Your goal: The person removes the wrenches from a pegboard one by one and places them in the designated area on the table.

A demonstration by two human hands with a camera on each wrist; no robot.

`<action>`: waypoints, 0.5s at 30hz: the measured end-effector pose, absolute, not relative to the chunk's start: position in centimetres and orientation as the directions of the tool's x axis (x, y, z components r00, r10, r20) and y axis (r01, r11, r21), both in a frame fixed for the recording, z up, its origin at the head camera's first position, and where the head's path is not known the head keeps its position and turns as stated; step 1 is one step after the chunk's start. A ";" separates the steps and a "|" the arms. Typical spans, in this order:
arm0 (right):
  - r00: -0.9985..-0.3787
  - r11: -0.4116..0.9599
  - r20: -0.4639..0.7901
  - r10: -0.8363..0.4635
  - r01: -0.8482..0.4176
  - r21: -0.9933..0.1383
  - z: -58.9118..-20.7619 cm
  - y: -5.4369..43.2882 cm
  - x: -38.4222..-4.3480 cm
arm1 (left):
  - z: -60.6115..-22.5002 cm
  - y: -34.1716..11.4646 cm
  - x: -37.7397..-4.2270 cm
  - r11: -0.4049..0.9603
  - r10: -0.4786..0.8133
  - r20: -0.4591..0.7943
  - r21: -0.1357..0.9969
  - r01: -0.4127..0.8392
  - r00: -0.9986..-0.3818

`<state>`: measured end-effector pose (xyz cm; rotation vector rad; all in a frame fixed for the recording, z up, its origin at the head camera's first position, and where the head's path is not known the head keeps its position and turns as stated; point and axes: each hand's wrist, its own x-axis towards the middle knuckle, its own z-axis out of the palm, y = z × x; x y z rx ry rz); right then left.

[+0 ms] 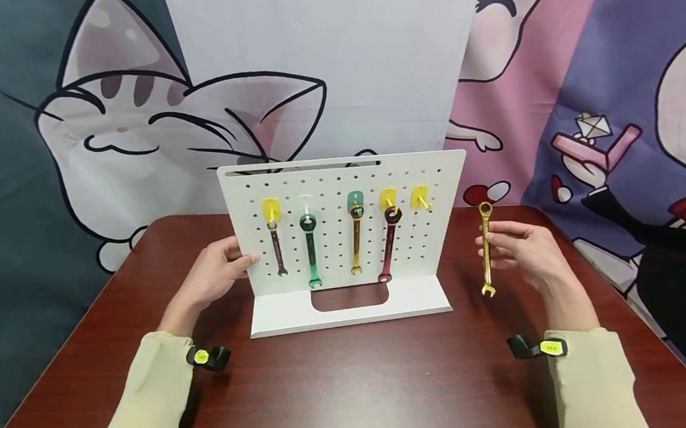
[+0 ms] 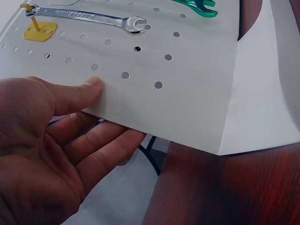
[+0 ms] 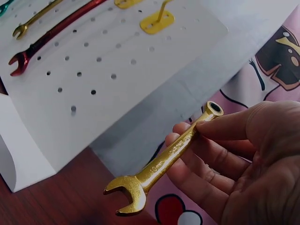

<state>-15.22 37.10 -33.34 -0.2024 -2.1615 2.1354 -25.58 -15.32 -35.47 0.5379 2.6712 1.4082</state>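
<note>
Right wrist view, glossy gold wrench (image 3: 163, 160), forked below, ringed above

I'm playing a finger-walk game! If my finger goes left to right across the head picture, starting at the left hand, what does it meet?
Left hand → silver wrench → green wrench → hanging gold wrench → red wrench → empty yellow hook → other gold wrench in the right hand.

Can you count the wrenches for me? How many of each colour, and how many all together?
Silver wrench: 1
Green wrench: 1
Red wrench: 1
Gold wrenches: 2 (the hanging gold wrench and the held gold wrench in the right hand)
Total: 5 wrenches
</note>
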 end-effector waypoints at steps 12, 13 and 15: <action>-0.964 0.079 -0.115 0.241 0.137 -0.987 -34.8 39.3 -15.3 | -35.4 -15.6 -25.5 0.510 0.359 0.100 0.812 0.284 -0.928; -0.961 0.096 -0.119 0.249 0.146 -0.985 -34.9 39.4 -15.3 | -35.3 -15.6 -25.5 0.507 0.362 0.101 0.813 0.287 -0.927; -0.955 0.126 -0.130 0.266 0.168 -0.978 -35.0 39.6 -15.2 | -35.2 -15.6 -25.5 0.504 0.367 0.102 0.814 0.290 -0.925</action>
